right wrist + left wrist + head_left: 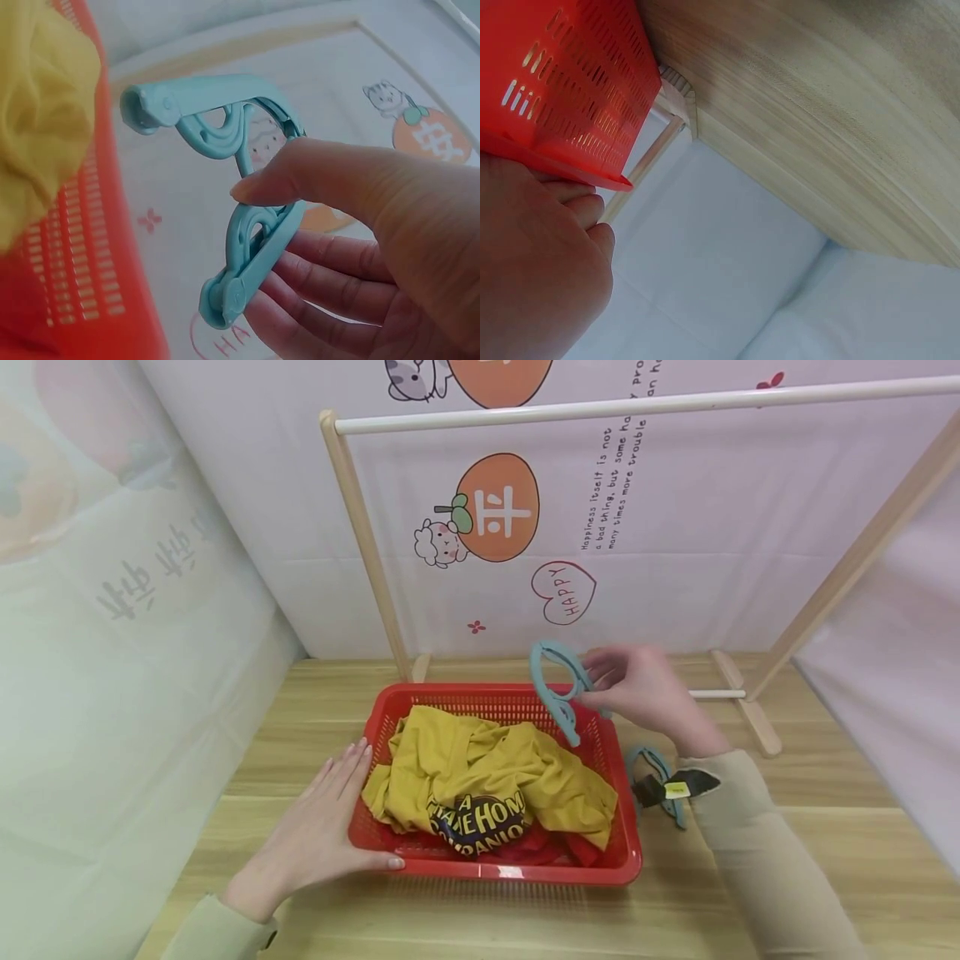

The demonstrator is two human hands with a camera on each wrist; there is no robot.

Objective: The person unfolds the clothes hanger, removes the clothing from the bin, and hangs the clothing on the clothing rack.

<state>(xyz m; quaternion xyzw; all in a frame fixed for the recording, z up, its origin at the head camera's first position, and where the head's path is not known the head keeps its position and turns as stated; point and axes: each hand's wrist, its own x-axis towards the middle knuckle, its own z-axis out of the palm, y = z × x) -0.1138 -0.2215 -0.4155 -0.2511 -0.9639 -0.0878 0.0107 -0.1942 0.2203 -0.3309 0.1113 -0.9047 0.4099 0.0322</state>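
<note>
My right hand (643,697) pinches a light blue folding clothes hanger (210,91) between thumb and fingers, above the back right corner of a red plastic basket (555,871). The hanger's arms are folded at an angle. My left hand (318,831) rests on the basket's front left corner, fingers stretched along the left rim and thumb on the front rim. Inside lies a crumpled yellow T-shirt (465,752) with dark lettering, over some red cloth (532,847). A second light blue hanger (677,812) lies on the table right of the basket, partly hidden by a black wrist strap.
A clothes rack with a white top bar (562,412) and wooden legs (367,543) stands behind the basket. White printed sheeting (465,602) covers the back and sides. Underneath is a wood-grain table (322,693).
</note>
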